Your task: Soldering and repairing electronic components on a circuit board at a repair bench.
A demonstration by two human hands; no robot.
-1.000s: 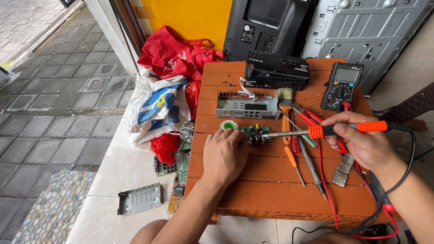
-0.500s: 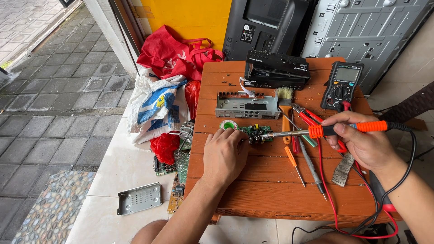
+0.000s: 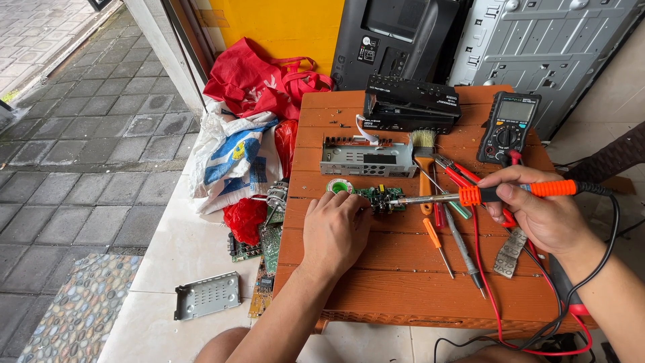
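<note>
My left hand [image 3: 334, 230] rests on the wooden table [image 3: 403, 296], its fingers pinning a small green circuit board [image 3: 377, 197]. My right hand [image 3: 537, 212] grips a soldering iron [image 3: 470, 196] with an orange and black handle. The iron lies almost level, and its metal tip touches the board's right side. A round green and white tin [image 3: 335, 186] sits just left of the board, above my left fingers.
On the table: a grey metal chassis [image 3: 366, 158], a black device [image 3: 411, 104], a multimeter [image 3: 508, 128] with red leads, a brush [image 3: 424, 154], screwdrivers [image 3: 449, 245]. Left on the tiled floor lie bags [image 3: 232, 158], circuit boards [image 3: 259, 242] and a metal plate [image 3: 207, 296].
</note>
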